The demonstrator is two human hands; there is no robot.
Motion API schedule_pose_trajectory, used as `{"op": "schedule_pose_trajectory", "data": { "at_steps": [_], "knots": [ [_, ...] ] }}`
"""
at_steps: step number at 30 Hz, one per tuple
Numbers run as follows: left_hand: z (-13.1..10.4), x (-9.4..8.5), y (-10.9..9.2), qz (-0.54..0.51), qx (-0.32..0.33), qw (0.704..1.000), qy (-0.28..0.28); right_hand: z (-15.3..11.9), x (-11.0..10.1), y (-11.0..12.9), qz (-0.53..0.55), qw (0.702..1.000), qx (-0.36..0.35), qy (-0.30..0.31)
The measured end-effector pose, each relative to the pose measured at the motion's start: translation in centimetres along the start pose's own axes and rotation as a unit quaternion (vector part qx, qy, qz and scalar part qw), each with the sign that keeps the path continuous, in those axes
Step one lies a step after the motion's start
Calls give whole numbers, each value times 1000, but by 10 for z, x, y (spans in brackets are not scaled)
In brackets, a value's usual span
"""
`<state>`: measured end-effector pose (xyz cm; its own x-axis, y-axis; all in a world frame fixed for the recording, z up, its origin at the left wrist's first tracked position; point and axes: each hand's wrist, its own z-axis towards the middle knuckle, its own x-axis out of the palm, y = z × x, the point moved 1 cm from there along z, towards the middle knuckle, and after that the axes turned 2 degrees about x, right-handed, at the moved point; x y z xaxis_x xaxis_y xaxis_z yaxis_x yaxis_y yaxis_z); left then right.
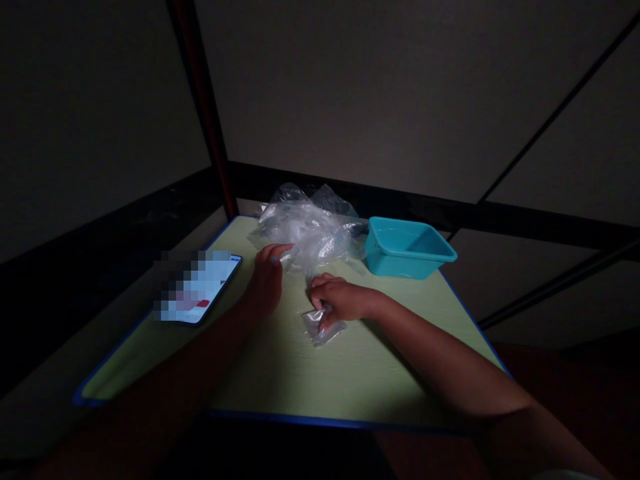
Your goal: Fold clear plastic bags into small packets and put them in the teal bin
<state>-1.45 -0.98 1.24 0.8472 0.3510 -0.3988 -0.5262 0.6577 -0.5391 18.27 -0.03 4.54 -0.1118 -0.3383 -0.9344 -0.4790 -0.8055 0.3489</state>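
Observation:
A heap of clear plastic bags [310, 230] lies at the far side of the table. At the heap's near left edge is my left hand [269, 277], its fingers apart and pointing right, with nothing seen in it. My right hand [343, 298] is in front of the heap, its fingers curled around part of a small clear plastic packet [327, 331]. The packet rests at the middle of the table, partly hidden by the thumb and fingers.
A turquoise plastic basket [410, 257] stands at the back right of the pale green table [300, 387], which has a blue edge. A lit phone [207, 293] lies at the left. Dark walls border the table behind and left.

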Motion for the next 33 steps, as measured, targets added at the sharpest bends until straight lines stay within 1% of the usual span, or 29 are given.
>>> {"op": "schedule_pose_trajectory", "data": {
  "at_steps": [3,6,8,10,13,15,16,18,21,23,26,27,28,29,31,32,33],
  "knots": [
    [0,-1,-1,1,1,1000,5,0,0,3,8,1000,-2,6],
    [0,-1,0,1,1,1000,8,0,-1,6,18,999,28,1],
    [0,0,1,-1,3,1000,10,0,-5,8,14,998,51,-17],
    [0,0,0,-3,6,1000,11,-2,-13,12,4,997,58,-53],
    [1,0,-3,-7,7,1000,8,-16,-32,27,-22,993,47,-106],
    [2,0,-6,-9,5,1000,7,-33,-39,42,-32,994,34,-98],
    [2,0,-7,-11,3,1000,5,-43,-39,50,-22,997,20,-74],
    [2,0,-10,-15,2,1000,1,-65,-33,65,-3,1000,4,-28],
    [3,0,-15,-19,8,1000,5,-94,-12,77,8,999,30,30],
    [3,-1,-18,-18,11,1000,14,-105,3,77,16,998,50,29],
    [4,-2,-21,-31,6,999,22,-109,19,73,9,997,76,1],
    [4,-1,-22,-49,8,998,36,-107,22,72,5,997,80,-4],
    [3,-1,-23,-78,16,994,68,-106,24,72,4,997,82,-4],
    [2,0,-25,-114,27,986,116,-104,26,71,6,997,82,0],
    [-2,3,-28,-181,51,954,232,-101,26,71,17,996,84,11],
    [-4,5,-30,-200,54,937,281,-100,24,71,25,996,85,14],
    [-7,6,-31,-208,48,924,317,-100,23,71,35,996,85,14]
  ]
}}
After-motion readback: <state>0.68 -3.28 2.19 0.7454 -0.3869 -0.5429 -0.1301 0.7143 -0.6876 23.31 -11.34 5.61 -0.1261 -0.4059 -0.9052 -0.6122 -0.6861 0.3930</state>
